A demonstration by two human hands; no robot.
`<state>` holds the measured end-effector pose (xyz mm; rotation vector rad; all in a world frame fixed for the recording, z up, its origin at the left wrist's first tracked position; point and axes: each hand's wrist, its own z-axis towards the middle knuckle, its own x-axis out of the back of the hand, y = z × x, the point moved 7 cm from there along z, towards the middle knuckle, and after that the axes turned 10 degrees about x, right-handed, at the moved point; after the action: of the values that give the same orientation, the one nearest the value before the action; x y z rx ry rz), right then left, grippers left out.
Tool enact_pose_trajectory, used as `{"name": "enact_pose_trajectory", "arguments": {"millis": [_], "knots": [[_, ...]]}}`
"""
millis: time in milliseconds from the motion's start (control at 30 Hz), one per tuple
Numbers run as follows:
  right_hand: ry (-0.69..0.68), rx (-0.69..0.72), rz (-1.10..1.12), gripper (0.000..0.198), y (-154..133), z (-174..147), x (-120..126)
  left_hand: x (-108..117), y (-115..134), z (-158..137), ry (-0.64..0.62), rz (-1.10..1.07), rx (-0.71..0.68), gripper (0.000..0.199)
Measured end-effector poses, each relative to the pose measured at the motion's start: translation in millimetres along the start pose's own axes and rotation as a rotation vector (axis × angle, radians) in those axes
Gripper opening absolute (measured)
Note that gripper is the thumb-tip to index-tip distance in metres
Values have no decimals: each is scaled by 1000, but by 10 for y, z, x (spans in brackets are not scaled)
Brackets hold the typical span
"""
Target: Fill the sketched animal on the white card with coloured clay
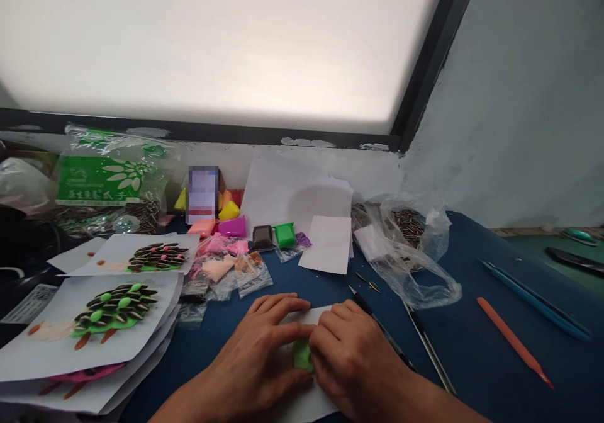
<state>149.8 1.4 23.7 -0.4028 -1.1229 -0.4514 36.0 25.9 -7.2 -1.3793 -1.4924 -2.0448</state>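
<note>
A small lump of light green modelling clay [302, 355] lies on a white paper sheet [325, 404] in front of me. My left hand [257, 354] rests on the sheet at the left, fingers stretched out, with index finger and thumb framing the clay. From the other side my right hand [352, 354] curls against the clay, its fingers bent and pressed on the lump's right edge. The hands partly cover both clay and sheet.
At left are paper sheets [155, 322] bearing clay hedgehogs with seed spines. Behind stand clay packets [285, 235], a phone [202, 193] and a seed bag [108, 184]. At right lie a plastic bag [425, 284], a pen [372, 316], blue tweezers [533, 300] and an orange tool [512, 338].
</note>
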Motion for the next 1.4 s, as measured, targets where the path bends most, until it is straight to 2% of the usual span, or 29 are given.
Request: {"name": "enact_pose_trajectory", "arguments": {"millis": [133, 300, 400, 567, 733, 933, 1133, 1233, 1333, 1400], "knots": [[52, -108, 114, 12, 79, -27, 21, 9, -2, 0, -4, -9, 7, 44], [-94, -208, 276, 13, 143, -24, 49, 2, -10, -7, 6, -16, 1, 48], [-162, -232, 284, 10, 158, -31, 80, 0, -15, -10, 10, -16, -3, 48], [-183, -195, 192, 10, 149, -43, 26, 10, 0, -10, -14, -13, 2, 52], [-93, -142, 162, 8, 114, -39, -10, 6, 22, 0, -32, 13, 10, 52], [-32, -373, 490, 10, 232, -52, 42, -10, 14, 0, -31, 8, 14, 52], [95, -498, 815, 16, 297, 7, 179, 10, 30, 9, -57, 0, 50, 56], [142, -503, 833, 14, 323, 10, 221, 31, 41, 11, -87, -23, 82, 66], [150, -445, 782, 12, 322, 7, 202, 58, 44, -3, -87, -73, 87, 75], [145, -407, 715, 11, 325, 0, 167, 69, 26, -24, -71, -138, 83, 71]]}}
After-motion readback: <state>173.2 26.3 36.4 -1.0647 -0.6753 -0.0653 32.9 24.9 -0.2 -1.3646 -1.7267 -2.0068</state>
